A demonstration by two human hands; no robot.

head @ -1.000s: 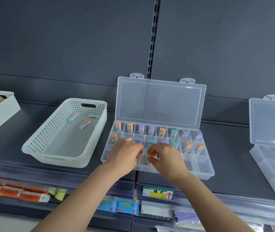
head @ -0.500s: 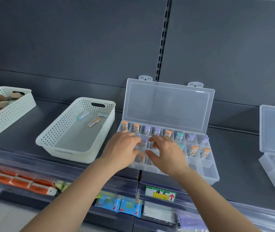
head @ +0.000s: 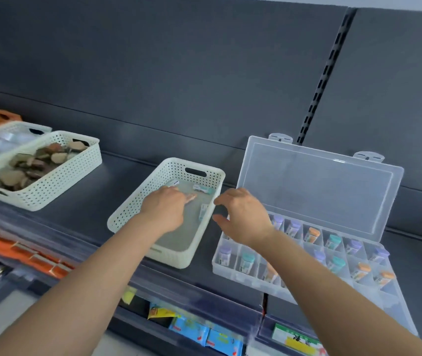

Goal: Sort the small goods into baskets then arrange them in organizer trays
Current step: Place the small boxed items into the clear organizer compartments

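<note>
The single wide-angle camera is riding on the person's head, looking forward and down at a dark grey shelf [head: 117, 181] and facing its back panel [head: 179, 73] at a slant, so the shelf edge is running downhill to the right. It is sitting close: both forearms [head: 76, 291] are entering from the bottom edge, the left hand [head: 165, 209] lying at centre frame over the white perforated basket [head: 127, 214], the right hand [head: 243, 219] just beside it, over the clear organizer tray [head: 216, 263].
</note>
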